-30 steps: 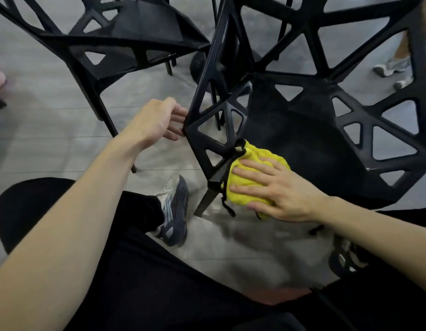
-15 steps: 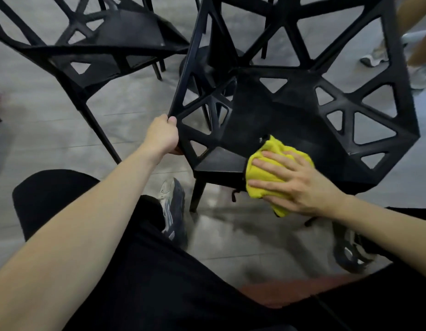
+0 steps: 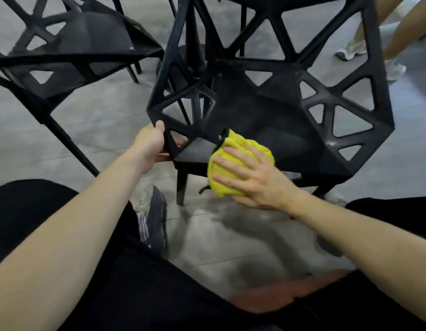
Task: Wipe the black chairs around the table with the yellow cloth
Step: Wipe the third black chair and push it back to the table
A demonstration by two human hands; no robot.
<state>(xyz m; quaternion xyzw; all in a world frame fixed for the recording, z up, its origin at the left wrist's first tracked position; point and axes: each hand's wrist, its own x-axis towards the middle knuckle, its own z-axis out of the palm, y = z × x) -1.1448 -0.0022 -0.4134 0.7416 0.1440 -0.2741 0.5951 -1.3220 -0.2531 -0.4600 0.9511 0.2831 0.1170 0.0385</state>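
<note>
- Yellow cloth [image 3: 240, 161]: bunched into a pad, lying on the front edge of the near black chair [image 3: 274, 120], part on the seat, part hanging over the front.
- Right hand [image 3: 254, 180]: laid flat on the cloth, fingers straight and spread, pressing it to the chair; nothing pinched.
- Left hand [image 3: 151, 144]: fingers curled round the chair's front left corner strut, bracing the frame.
- Second black chair [image 3: 71, 46]: to the left of the near chair, well apart from cloth and both hands.
- Other people's legs and shoes [image 3: 374, 44]: beyond the near chair, to its right.
- Progress, as judged: wiping is under way on the near chair's seat front; backrest, side lattice and legs look yet to be covered. Whether the second chair has been wiped cannot be told.
</note>
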